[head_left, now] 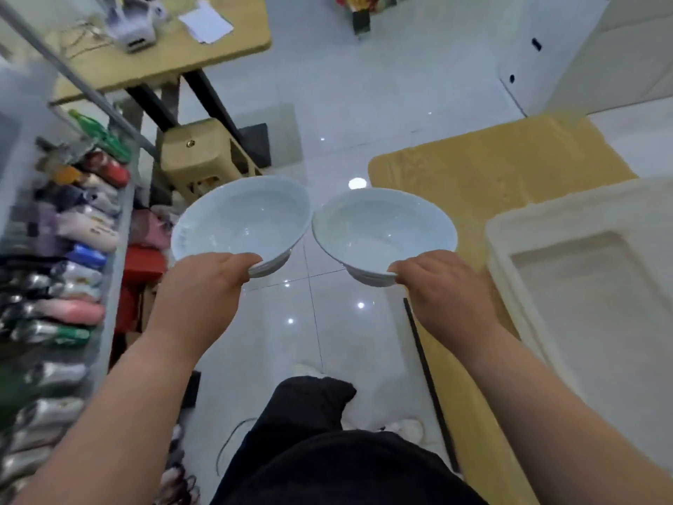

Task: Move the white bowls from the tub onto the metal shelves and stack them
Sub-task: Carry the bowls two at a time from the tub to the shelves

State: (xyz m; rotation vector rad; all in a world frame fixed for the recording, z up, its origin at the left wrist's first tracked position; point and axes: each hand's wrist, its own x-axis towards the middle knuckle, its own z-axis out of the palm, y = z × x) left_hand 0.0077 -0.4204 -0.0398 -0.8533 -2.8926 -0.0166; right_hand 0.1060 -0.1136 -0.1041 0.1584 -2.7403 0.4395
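Mid-carry: left hand (204,286) pinches a round white ceramic bowl (240,220) by its rim, and right hand (440,289) pinches a second bowl (382,227). Next: nest both on the grey metal shelves (120,231).

Glossy white tile floor (364,103), round spots of lamp light (357,183) mirrored in it. Wooden table (174,63) at upper left on black legs (209,98); sheet of paper (205,21) on top. Tan plastic stool (204,154) just beside table legs. Yellow mat (491,165) spread on floor at right, black strip (426,369) along its left edge. White cupboard (619,60) in upper right corner.
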